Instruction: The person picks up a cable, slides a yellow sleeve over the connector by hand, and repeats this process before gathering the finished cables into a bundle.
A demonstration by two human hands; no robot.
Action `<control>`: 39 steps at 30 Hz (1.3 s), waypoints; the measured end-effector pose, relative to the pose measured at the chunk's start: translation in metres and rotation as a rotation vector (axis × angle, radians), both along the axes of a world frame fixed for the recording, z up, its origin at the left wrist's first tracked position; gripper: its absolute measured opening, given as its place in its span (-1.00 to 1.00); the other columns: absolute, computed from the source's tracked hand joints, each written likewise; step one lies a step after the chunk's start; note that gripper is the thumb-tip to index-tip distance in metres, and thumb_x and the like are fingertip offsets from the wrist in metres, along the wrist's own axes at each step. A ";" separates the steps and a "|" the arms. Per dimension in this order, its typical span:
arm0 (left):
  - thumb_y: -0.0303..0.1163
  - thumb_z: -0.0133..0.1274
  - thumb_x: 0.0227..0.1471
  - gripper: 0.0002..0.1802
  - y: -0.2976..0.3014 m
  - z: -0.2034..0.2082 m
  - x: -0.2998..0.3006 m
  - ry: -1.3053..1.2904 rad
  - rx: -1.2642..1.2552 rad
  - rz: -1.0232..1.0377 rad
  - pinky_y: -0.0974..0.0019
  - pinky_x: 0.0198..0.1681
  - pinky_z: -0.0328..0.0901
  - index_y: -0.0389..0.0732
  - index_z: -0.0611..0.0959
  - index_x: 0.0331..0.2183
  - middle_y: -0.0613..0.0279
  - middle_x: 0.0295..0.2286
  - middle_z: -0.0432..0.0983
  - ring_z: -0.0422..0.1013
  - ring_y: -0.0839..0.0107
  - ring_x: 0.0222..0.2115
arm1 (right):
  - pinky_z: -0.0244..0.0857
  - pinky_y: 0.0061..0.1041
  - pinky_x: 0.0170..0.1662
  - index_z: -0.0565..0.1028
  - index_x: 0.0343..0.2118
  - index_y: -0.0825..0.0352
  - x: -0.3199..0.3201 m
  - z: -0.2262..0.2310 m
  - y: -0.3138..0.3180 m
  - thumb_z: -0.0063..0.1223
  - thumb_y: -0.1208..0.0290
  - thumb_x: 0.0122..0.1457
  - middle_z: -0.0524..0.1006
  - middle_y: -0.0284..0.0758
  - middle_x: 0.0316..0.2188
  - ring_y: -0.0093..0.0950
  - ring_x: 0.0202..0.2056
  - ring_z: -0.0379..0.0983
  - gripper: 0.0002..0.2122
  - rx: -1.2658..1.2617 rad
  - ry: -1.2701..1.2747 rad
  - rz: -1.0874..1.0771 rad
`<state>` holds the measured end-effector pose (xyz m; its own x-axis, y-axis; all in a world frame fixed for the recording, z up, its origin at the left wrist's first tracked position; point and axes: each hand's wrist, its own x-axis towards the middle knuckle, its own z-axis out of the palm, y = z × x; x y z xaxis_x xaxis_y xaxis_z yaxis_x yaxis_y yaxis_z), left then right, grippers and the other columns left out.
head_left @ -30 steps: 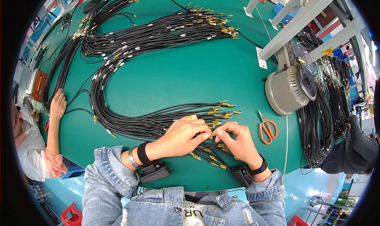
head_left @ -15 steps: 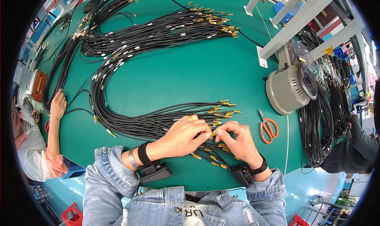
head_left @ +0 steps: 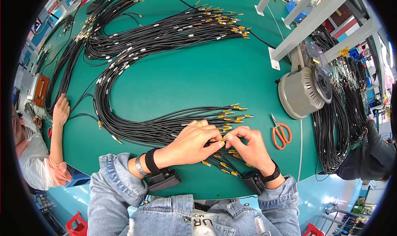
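A thick bundle of black cables [head_left: 132,129] curves across the green table, its ends tipped with yellow sleeves and gold-coloured connectors. At the near end of this bundle, my left hand [head_left: 192,141] pinches one cable end between thumb and forefinger. My right hand [head_left: 248,147] closes its thumb and forefinger on the yellow-sleeved tip [head_left: 223,139] of the same cable. Both sets of fingertips nearly meet there and partly hide the tip. Other cable ends [head_left: 225,166] fan out below and beyond my hands.
Orange-handled scissors [head_left: 281,136] lie right of my right hand. Behind them stands a grey round machine [head_left: 301,93] beside metal frame legs [head_left: 304,31]. More black cables [head_left: 331,136] hang at the right edge. At the left, another person's hand [head_left: 61,110] rests on cables.
Both hands stay in nearly the same place. My fingertips have shifted slightly around the yellow tip, which shows a little differently between them.
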<state>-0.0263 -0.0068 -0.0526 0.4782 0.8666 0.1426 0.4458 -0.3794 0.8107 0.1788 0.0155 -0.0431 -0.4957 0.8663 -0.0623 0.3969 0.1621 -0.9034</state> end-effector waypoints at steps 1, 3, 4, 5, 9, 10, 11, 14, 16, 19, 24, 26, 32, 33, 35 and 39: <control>-0.35 0.05 0.04 -0.86 0.000 0.001 0.000 0.011 -0.009 -0.002 0.25 -0.33 0.13 -0.20 0.54 -0.48 0.27 -0.56 0.37 0.24 0.32 -0.45 | 0.21 -0.53 -0.19 0.54 -0.48 0.34 0.000 0.001 0.000 0.07 0.49 0.12 0.56 -0.45 -0.59 -0.58 -0.44 0.39 -0.91 -0.004 0.001 -0.002; -0.35 0.04 0.05 -0.86 0.001 0.001 0.001 0.031 -0.028 -0.005 0.25 -0.32 0.13 -0.20 0.55 -0.46 0.27 -0.55 0.37 0.24 0.31 -0.44 | 0.22 -0.53 -0.19 0.55 -0.48 0.34 -0.001 0.002 -0.001 0.07 0.49 0.12 0.56 -0.45 -0.60 -0.58 -0.44 0.39 -0.91 -0.011 0.002 -0.008; -0.35 0.04 0.05 -0.86 0.001 0.001 0.001 0.030 -0.028 -0.006 0.25 -0.32 0.13 -0.20 0.55 -0.46 0.27 -0.55 0.37 0.24 0.31 -0.44 | 0.22 -0.53 -0.19 0.55 -0.48 0.34 -0.001 0.002 -0.001 0.07 0.49 0.12 0.56 -0.45 -0.60 -0.58 -0.44 0.39 -0.91 -0.011 0.002 -0.008; -0.35 0.04 0.05 -0.86 0.001 0.000 0.001 0.041 -0.013 -0.008 0.25 -0.32 0.12 -0.20 0.55 -0.46 0.27 -0.54 0.37 0.23 0.31 -0.44 | 0.22 -0.52 -0.19 0.55 -0.48 0.34 -0.001 0.002 -0.001 0.07 0.49 0.12 0.56 -0.44 -0.60 -0.57 -0.44 0.39 -0.92 -0.003 -0.001 -0.005; -0.33 0.05 0.05 -0.86 0.001 0.000 0.000 0.064 0.016 -0.018 0.25 -0.32 0.14 -0.20 0.54 -0.44 0.26 -0.52 0.39 0.26 0.30 -0.43 | 0.22 -0.52 -0.19 0.55 -0.48 0.35 0.001 -0.001 0.001 0.07 0.50 0.11 0.56 -0.43 -0.59 -0.55 -0.44 0.40 -0.92 0.012 -0.007 0.006; -0.32 0.06 0.04 -0.85 0.001 0.001 -0.001 0.066 0.016 -0.021 0.24 -0.31 0.15 -0.20 0.54 -0.43 0.25 -0.51 0.40 0.28 0.29 -0.42 | 0.22 -0.51 -0.19 0.54 -0.48 0.35 0.001 -0.002 0.002 0.06 0.49 0.12 0.55 -0.43 -0.59 -0.55 -0.44 0.40 -0.91 0.013 -0.004 0.014; -0.32 0.07 0.03 -0.84 0.001 0.001 -0.001 0.069 0.016 -0.025 0.23 -0.30 0.16 -0.21 0.54 -0.43 0.24 -0.50 0.41 0.30 0.28 -0.41 | 0.22 -0.51 -0.19 0.54 -0.48 0.35 0.002 -0.002 0.003 0.06 0.49 0.12 0.55 -0.42 -0.58 -0.54 -0.44 0.40 -0.91 0.013 -0.002 0.022; -0.30 0.13 -0.02 -0.81 -0.001 -0.003 0.000 0.011 0.085 0.003 0.24 -0.27 0.17 -0.19 0.55 -0.37 0.25 -0.43 0.40 0.30 0.28 -0.37 | 0.23 -0.53 -0.19 0.55 -0.46 0.36 0.011 0.005 0.009 0.06 0.49 0.12 0.55 -0.41 -0.54 -0.56 -0.43 0.40 -0.91 0.047 -0.074 0.124; -0.28 0.16 -0.05 -0.78 -0.003 -0.003 -0.001 -0.017 0.118 0.017 0.25 -0.25 0.17 -0.18 0.56 -0.35 0.26 -0.39 0.40 0.30 0.29 -0.35 | 0.24 -0.54 -0.20 0.55 -0.45 0.37 0.017 0.008 0.012 0.06 0.50 0.12 0.55 -0.41 -0.53 -0.56 -0.43 0.41 -0.91 0.062 -0.110 0.173; -0.25 0.22 -0.13 -0.64 -0.005 0.008 -0.007 0.252 0.198 -0.170 0.24 -0.12 0.16 -0.12 0.57 -0.23 0.33 -0.30 0.39 0.27 0.30 -0.23 | 0.26 -0.58 -0.23 0.54 -0.40 0.40 0.026 0.010 0.016 0.06 0.47 0.14 0.54 -0.40 -0.48 -0.60 -0.40 0.40 -0.90 -0.030 0.019 -0.067; -0.19 0.24 -0.18 -0.58 -0.007 0.010 -0.006 0.347 0.218 -0.253 0.23 -0.14 0.16 -0.10 0.58 -0.21 0.36 -0.24 0.37 0.26 0.32 -0.20 | 0.30 -0.58 -0.26 0.53 -0.37 0.43 0.034 0.011 0.018 0.06 0.45 0.16 0.55 -0.35 -0.50 -0.56 -0.40 0.44 -0.87 -0.118 0.028 -0.177; -0.18 0.24 -0.18 -0.56 -0.007 0.012 -0.006 0.367 0.232 -0.255 0.24 -0.15 0.16 -0.11 0.58 -0.20 0.37 -0.27 0.38 0.26 0.34 -0.21 | 0.29 -0.58 -0.26 0.54 -0.36 0.43 0.033 0.011 0.019 0.06 0.43 0.17 0.54 -0.37 -0.50 -0.59 -0.40 0.43 -0.85 -0.094 0.022 -0.142; -0.22 0.23 -0.17 -0.60 -0.005 0.005 -0.002 0.394 0.265 -0.223 0.26 -0.20 0.18 -0.15 0.58 -0.24 0.36 -0.34 0.40 0.29 0.35 -0.26 | 0.28 -0.60 -0.27 0.54 -0.35 0.42 0.035 0.014 0.019 0.06 0.41 0.18 0.54 -0.38 -0.50 -0.61 -0.40 0.42 -0.84 -0.093 0.027 -0.152; -0.25 0.23 -0.18 -0.62 -0.005 0.003 -0.002 0.374 0.283 -0.193 0.26 -0.22 0.19 -0.16 0.57 -0.25 0.35 -0.36 0.41 0.30 0.34 -0.29 | 0.27 -0.62 -0.27 0.54 -0.34 0.42 0.035 0.014 0.019 0.04 0.42 0.18 0.54 -0.39 -0.49 -0.62 -0.40 0.41 -0.85 -0.090 0.032 -0.155; -0.31 0.24 -0.18 -0.66 -0.004 -0.001 -0.002 0.334 0.321 -0.132 0.27 -0.26 0.21 -0.18 0.56 -0.29 0.33 -0.40 0.42 0.31 0.32 -0.33 | 0.26 -0.65 -0.28 0.54 -0.34 0.43 0.036 0.016 0.020 0.02 0.44 0.19 0.52 -0.40 -0.46 -0.64 -0.39 0.39 -0.85 -0.082 0.041 -0.161; -0.39 0.25 -0.19 -0.70 -0.002 -0.002 0.000 0.208 0.321 -0.067 0.27 -0.32 0.22 -0.19 0.55 -0.34 0.28 -0.43 0.43 0.32 0.27 -0.39 | 0.27 -0.64 -0.28 0.54 -0.35 0.44 0.039 0.020 0.020 0.02 0.46 0.18 0.52 -0.40 -0.48 -0.64 -0.39 0.39 -0.86 -0.094 0.018 -0.192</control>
<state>-0.0260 -0.0090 -0.0550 0.5797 0.7593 0.2956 0.5534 -0.6332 0.5411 0.2173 0.0352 -0.0228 -0.3236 0.9358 -0.1395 0.3957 -0.0001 -0.9184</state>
